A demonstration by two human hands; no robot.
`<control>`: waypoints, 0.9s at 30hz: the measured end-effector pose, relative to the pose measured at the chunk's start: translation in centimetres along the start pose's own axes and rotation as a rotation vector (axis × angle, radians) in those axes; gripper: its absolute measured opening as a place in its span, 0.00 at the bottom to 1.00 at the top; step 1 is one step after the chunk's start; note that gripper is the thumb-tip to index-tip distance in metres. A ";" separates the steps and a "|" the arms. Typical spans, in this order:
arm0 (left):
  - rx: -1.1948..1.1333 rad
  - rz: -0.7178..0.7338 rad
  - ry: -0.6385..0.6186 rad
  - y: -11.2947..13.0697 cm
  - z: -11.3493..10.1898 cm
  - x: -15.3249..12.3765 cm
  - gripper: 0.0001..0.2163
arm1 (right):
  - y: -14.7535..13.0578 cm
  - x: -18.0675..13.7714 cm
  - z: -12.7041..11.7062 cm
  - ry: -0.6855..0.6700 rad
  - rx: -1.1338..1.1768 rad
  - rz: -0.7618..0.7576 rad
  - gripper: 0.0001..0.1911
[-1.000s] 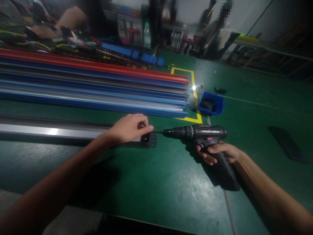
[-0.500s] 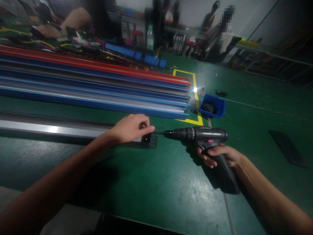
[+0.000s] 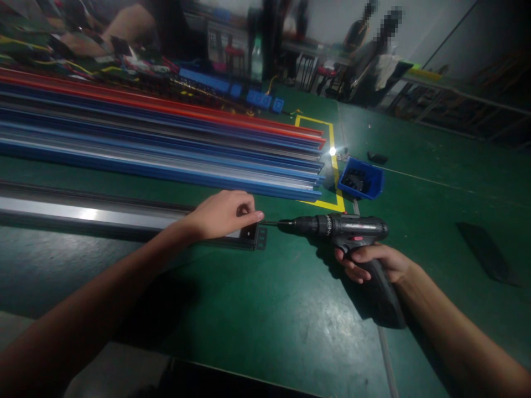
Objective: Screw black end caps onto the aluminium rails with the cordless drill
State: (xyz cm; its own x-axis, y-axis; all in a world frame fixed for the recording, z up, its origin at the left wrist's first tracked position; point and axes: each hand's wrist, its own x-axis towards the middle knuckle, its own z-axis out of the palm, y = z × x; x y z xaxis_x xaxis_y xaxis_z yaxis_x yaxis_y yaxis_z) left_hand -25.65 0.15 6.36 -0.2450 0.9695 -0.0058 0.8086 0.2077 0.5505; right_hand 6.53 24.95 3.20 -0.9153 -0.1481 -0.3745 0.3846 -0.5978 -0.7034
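Note:
My right hand [image 3: 375,264] is wrapped round the handle of a black cordless drill [image 3: 357,226], its bit [image 3: 270,223] pointing left. My left hand [image 3: 226,214] lies over the end of a long black-edged metal profile [image 3: 136,213], fingers curled and thumb stretched toward the bit tip. Whatever sits between those fingertips is too small or hidden to make out. A dark slotted end cap [image 3: 261,239] sticks out from the profile's end, just below my left thumb. The bit tip meets the end region beside the thumb; the exact contact point is hidden.
Several blue and red profiles [image 3: 249,178] lie parallel behind, ending near a yellow tape outline [image 3: 341,193]. A blue bin [image 3: 375,181] of black parts stands to their right. A dark flat piece [image 3: 483,251] lies far right. Another person's arm [image 3: 128,30] is at upper left.
The view has shifted very slightly. Both hands, the drill and the profile hold practically the same positions.

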 end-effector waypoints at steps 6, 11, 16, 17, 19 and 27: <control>0.004 0.001 -0.002 0.1 0.1 0.0 0.18 | -0.1 0.1 0.0 -0.005 -0.025 -0.014 0.12; 0.008 -0.002 -0.001 0.1 0.0 0.0 0.18 | -0.2 0.1 0.2 0.016 -0.032 -0.013 0.12; 0.001 -0.013 -0.002 0.2 0.0 0.0 0.19 | -0.2 0.1 0.4 0.015 -0.029 -0.012 0.12; 0.001 -0.017 -0.003 0.2 0.0 0.0 0.19 | -0.3 0.0 0.4 0.019 -0.028 -0.010 0.12; 0.005 -0.019 -0.003 0.2 0.0 0.0 0.19 | -0.3 0.0 0.4 0.026 -0.031 -0.008 0.12; 0.009 -0.002 0.003 0.1 0.0 0.0 0.19 | -0.3 0.0 0.3 0.051 -0.069 -0.004 0.11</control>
State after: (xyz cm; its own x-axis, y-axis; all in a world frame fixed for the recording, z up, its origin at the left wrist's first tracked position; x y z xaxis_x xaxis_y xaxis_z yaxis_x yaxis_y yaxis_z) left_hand -25.60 0.19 6.40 -0.2479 0.9688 -0.0047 0.8129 0.2107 0.5429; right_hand 6.36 24.87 3.64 -0.9104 -0.1044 -0.4003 0.3894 -0.5425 -0.7443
